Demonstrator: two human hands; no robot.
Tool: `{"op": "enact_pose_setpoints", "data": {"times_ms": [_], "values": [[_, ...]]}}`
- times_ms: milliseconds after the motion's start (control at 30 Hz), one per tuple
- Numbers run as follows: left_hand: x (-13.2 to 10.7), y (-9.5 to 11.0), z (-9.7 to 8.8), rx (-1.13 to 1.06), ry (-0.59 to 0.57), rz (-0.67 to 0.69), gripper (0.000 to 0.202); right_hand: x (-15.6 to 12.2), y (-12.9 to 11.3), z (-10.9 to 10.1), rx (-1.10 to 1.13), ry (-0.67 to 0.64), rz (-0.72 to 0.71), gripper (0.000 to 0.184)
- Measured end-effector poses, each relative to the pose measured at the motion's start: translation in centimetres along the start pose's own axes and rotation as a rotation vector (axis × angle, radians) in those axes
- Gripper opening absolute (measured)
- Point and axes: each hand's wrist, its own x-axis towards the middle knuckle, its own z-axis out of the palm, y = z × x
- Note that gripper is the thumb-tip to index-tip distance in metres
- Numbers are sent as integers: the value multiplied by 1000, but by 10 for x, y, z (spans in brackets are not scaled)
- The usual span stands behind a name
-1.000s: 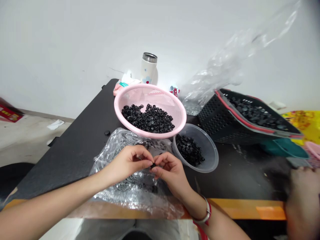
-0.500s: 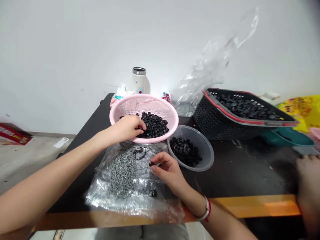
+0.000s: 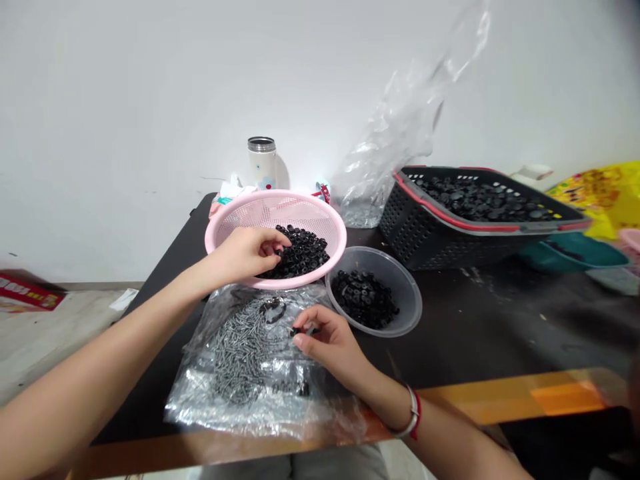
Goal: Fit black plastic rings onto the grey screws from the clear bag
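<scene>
My left hand [image 3: 250, 252] is over the near left side of a pink colander [image 3: 213, 233], its fingertips pinched around a small black plastic piece [image 3: 279, 253]. Below them lies a heap of small round black pieces [image 3: 305, 253]. My right hand [image 3: 327, 337] is above a clear plastic bag [image 3: 190, 400], thumb and index finger closed on another small black plastic piece [image 3: 295, 331]. To its left a pile of silver screws [image 3: 237, 353] is spread on the bag. Beside my right hand stands a clear plastic bowl [image 3: 410, 307] holding more black pieces [image 3: 365, 300].
A dark basket [image 3: 415, 233] full of black discs stands at the back right, with a teal container [image 3: 575, 253] and a yellow bag [image 3: 600, 193] beyond. An open cup [image 3: 263, 163] and an upright plastic bag [image 3: 385, 147] are by the wall. An orange-brown edge [image 3: 480, 400] borders the black table.
The view has shifted slightly. My left hand's fingers have lifted a little from the heap with a black piece between them. Another person's hand at the far right has gone from view.
</scene>
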Motion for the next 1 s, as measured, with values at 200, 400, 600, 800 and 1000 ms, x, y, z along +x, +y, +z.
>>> {"op": "enact_pose_setpoints", "data": {"times_ms": [200, 400, 600, 800, 1000], "values": [[-68, 16, 22, -720, -38, -116, 18, -3, 0, 4, 133, -17, -6, 24], [-88, -4, 57, -1273, -88, -440, 30, -4, -1, 7, 179, 6, -7, 21], [-92, -3, 72, -1258, -66, -521, 30, -5, -1, 4, 77, 33, -80, 16], [-98, -1, 76, -1043, 15, -446, 23, -5, 0, 3, -22, 36, -90, 15], [-99, 4, 75, -828, 92, -323, 20, -5, -3, 4, -82, 28, -109, 13]]}}
